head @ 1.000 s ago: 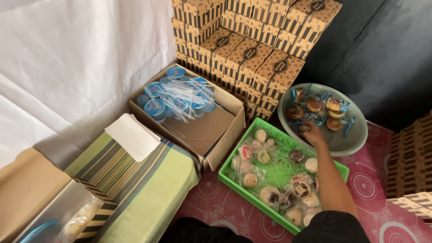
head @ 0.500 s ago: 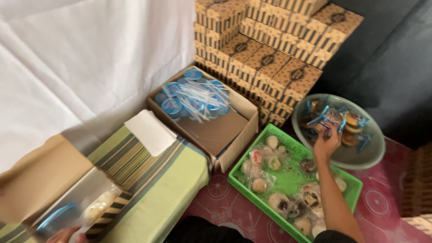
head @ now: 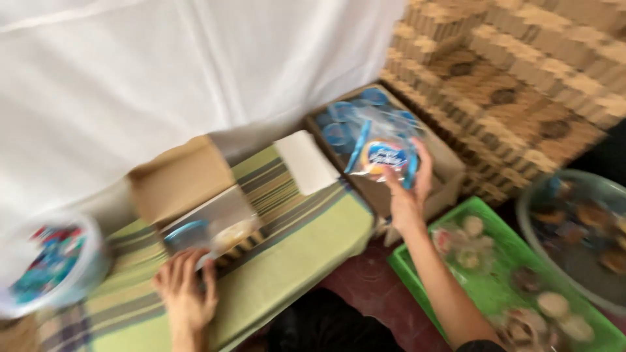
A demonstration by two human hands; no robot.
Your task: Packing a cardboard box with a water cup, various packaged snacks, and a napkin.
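My right hand (head: 407, 189) is raised over the middle of the scene and holds a small wrapped snack packet (head: 385, 156) with a blue label. My left hand (head: 186, 287) rests on the front edge of a small open cardboard box (head: 186, 179) that lies on a striped green cloth (head: 293, 234). Inside this box I see a blue-rimmed cup and a pale wrapped snack. The picture is blurred by motion.
A brown carton (head: 443, 160) with blue-lidded cups stands behind my right hand. A green tray (head: 489, 280) of wrapped snacks lies at lower right, a grey bowl (head: 574, 228) of snacks beside it. Stacked patterned boxes (head: 521, 78) fill the upper right. A white tub (head: 52, 267) sits far left.
My right hand left the grey bowl and moved left with a snack packet in it. My left hand came into view at the small box. The view swung left.
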